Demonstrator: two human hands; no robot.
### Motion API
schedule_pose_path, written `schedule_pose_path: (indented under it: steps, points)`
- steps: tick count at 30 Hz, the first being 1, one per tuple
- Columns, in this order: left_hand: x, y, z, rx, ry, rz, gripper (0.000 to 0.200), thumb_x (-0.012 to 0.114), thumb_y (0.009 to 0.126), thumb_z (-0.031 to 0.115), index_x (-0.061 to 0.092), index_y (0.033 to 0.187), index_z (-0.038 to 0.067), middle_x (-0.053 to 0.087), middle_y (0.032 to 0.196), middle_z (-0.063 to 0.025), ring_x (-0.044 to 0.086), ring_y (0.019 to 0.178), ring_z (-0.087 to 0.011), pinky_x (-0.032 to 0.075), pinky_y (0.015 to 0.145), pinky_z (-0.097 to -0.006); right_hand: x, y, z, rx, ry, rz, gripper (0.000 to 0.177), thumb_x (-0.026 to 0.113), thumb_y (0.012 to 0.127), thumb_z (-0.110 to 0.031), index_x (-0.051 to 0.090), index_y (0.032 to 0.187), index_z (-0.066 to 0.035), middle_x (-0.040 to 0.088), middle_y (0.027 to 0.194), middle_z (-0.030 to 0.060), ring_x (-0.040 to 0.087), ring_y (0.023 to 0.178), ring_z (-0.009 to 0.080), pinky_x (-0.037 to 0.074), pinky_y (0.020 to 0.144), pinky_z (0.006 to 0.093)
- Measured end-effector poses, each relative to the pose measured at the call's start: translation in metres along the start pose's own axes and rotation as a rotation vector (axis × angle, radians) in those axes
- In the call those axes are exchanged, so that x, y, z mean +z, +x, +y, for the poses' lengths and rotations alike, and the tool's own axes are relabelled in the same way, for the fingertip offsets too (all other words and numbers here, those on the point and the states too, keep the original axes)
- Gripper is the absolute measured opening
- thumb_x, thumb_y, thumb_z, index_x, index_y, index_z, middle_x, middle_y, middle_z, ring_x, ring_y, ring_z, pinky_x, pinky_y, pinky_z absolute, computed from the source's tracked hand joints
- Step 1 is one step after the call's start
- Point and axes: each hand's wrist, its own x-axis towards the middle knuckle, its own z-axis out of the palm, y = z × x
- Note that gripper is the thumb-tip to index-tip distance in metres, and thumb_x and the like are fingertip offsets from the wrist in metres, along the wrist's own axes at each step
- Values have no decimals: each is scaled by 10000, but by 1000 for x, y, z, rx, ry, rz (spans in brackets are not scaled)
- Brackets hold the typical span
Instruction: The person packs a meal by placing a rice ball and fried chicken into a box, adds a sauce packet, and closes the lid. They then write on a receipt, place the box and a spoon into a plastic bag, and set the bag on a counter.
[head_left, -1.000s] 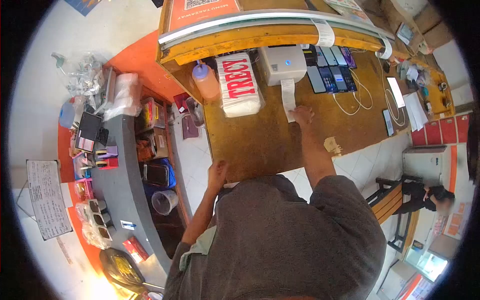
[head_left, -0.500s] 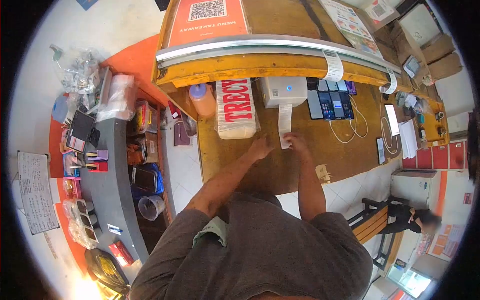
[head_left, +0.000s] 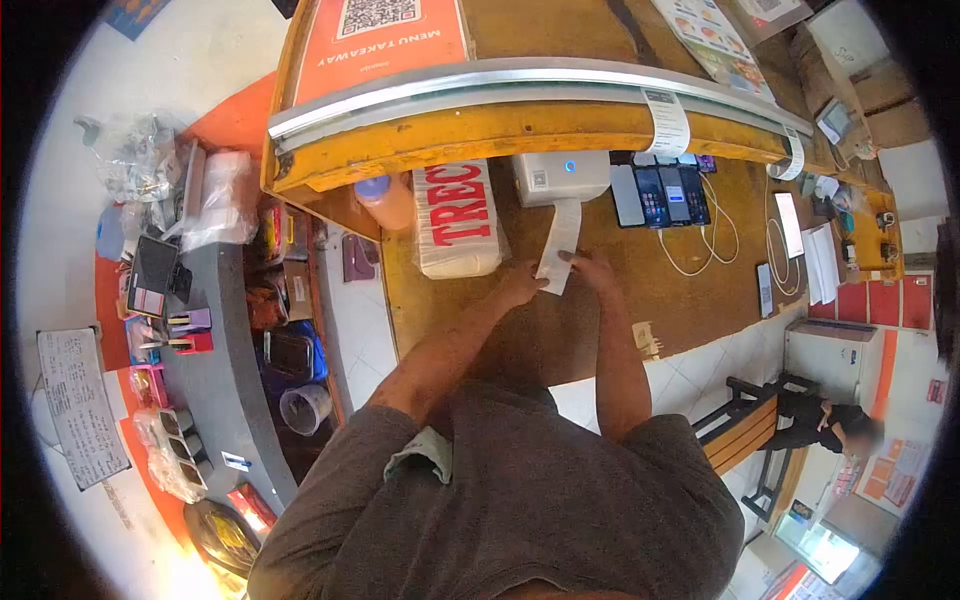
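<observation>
A white strip of receipt paper [head_left: 560,235] comes out of a white receipt printer [head_left: 562,180] whose blue light is lit. It slants down to the left over the brown desk. My left hand [head_left: 523,284] has its fingertips closed on the strip's lower left edge. On the other edge, a little higher, my right hand [head_left: 594,272] pinches the paper between thumb and fingers. Left of the printer stands a plastic-wrapped pack with red "TRECY" lettering [head_left: 460,222], and beside it a bottle with a purple cap [head_left: 385,200].
Several phones [head_left: 665,195] with white cables lie right of the printer. A yellow wooden shelf [head_left: 500,140] overhangs the desk. Paper sheets [head_left: 822,265] rest at the right end. A grey counter [head_left: 225,330] runs along the left. A person [head_left: 815,420] sits on a bench at right.
My left hand has come to the paper's edge and touches it. The strip's lower end has swung left, and my right hand has shifted slightly up along it. The camera view has shifted slightly.
</observation>
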Motion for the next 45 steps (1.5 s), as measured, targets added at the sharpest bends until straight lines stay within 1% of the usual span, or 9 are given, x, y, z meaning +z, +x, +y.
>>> schedule_pose_path:
  steps: [5,7,11,13,22,29,32,40,45]
  points:
    - [-3,-29,11,127,-382,2,316,653,819,211,642,1065,14,684,878,-145,647,795,-224,494,763,-348,15,-40,-8,-28,208,91,387,714,775,-118,592,1124,-4,642,1063,115,592,996,209,453,888,370]
    - [-3,-33,19,77,-385,80,310,657,816,195,643,1071,20,684,843,-126,632,717,-179,501,690,-324,27,-51,-3,-424,-277,515,363,724,752,-101,626,1097,-41,620,1099,119,573,1026,252,452,881,375]
    - [-16,-40,45,106,-130,136,290,652,824,164,639,1074,18,676,816,-130,623,690,-177,507,675,-326,20,-63,-8,-746,-676,411,287,717,747,-103,666,1027,-64,598,1128,121,558,1031,288,457,857,380]
    - [-24,-47,62,169,-120,205,271,641,846,190,645,1049,11,667,797,-86,564,652,-95,480,621,-276,18,-64,-26,-860,-827,332,212,700,755,-87,687,966,-74,614,1097,109,577,958,285,456,835,393]
    - [-42,-44,81,533,-63,438,170,624,839,118,679,950,1,682,873,-162,662,697,-195,514,642,-313,23,-57,-49,-1015,-672,415,163,688,764,-72,638,919,-58,635,921,91,606,870,281,463,772,395]
    - [-45,-51,97,417,-141,418,181,631,835,122,675,958,-2,682,892,-171,676,769,-218,516,680,-320,31,-61,-50,-1027,-704,502,163,684,767,-55,628,920,-59,641,919,88,606,860,279,464,746,390]
    - [-42,-52,96,483,-105,438,170,626,835,102,674,959,-4,684,874,-164,675,769,-215,514,672,-318,33,-59,-44,-931,-534,470,149,681,766,-50,633,907,-52,653,917,100,609,854,292,469,749,405]
    - [-35,-53,82,366,-87,354,240,604,829,85,646,1049,0,674,874,-187,675,772,-231,520,683,-338,42,-66,-38,-724,-425,489,139,689,751,-57,624,872,-42,660,904,112,612,854,317,472,770,403]
    - [-24,-55,69,409,-32,494,263,626,789,59,624,1043,-9,654,950,-193,661,843,-285,524,741,-379,44,-75,-39,-882,-654,534,167,671,751,-43,609,906,-51,653,941,116,599,879,317,460,776,411]
